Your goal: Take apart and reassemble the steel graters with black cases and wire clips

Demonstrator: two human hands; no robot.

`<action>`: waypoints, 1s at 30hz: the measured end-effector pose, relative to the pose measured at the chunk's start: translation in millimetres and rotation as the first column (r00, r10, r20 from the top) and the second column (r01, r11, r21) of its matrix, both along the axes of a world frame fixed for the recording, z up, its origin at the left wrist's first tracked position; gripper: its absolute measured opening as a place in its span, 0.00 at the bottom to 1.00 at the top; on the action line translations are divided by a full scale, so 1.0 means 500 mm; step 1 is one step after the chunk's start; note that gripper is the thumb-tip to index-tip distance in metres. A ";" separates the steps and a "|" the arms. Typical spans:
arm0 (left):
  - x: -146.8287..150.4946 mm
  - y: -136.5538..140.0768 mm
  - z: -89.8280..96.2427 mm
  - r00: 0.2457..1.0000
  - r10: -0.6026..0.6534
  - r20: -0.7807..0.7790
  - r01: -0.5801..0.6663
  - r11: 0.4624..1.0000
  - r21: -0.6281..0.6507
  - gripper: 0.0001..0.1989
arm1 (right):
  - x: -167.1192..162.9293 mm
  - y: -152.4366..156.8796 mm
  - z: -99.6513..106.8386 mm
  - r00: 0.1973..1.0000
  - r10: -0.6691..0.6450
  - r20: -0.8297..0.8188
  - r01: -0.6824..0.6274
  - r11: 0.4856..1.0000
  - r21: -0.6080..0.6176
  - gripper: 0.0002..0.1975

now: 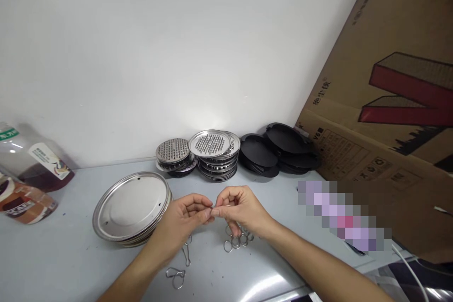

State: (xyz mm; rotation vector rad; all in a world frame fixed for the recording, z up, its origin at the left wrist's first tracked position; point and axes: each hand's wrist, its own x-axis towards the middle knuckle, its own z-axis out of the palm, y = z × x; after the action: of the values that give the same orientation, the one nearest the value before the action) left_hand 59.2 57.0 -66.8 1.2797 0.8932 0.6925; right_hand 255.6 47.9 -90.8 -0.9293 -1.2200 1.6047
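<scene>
Pinching with the thumb and fingertips of left hand and right hand, low over a pale blue-grey tabletop: a small shiny metal piece. Mostly covered by fingers; cannot tell full shape.

Pointing 1 lower right-hand finger down at a cluster of round silver wire rings; cannot tell whether touching. Below left hand, noted 2 narrow silver wire clips with round loops, the upper clip partly behind the hand, the lower clip nearer the table's front.

Just left, logged a stack of round silver metal plates, 3 small holes in the top plate.

Along the white wall, from left: 2 stacks of round silver grater discs, then black round shallow dishes, overlapping in piles.

Far left: clear plastic bottle of dark red liquid, behind an orange-brown labelled container. Right: purple pixelated patch, beside a large brown cardboard box with red lettering.
</scene>
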 end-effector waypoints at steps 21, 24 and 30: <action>0.018 -0.005 -0.014 0.991 0.122 -0.048 -0.123 0.992 -0.020 0.14 | -0.008 -0.004 0.011 0.995 0.099 0.029 -0.100 0.994 0.048 0.17; 0.018 -0.006 -0.011 0.979 0.151 -0.139 -0.136 0.984 0.115 0.13 | -0.004 0.002 0.009 0.988 0.156 -0.004 -0.156 0.988 0.000 0.18; 0.008 0.001 -0.007 0.940 0.235 -0.246 -0.154 0.939 0.308 0.10 | 0.006 0.011 0.006 0.988 0.144 -0.059 -0.145 0.989 -0.013 0.22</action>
State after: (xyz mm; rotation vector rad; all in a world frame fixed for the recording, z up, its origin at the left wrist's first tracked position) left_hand 63.0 57.3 -70.5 1.5867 1.1978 0.8330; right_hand 258.6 53.2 -87.6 -0.8147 -1.2592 1.7458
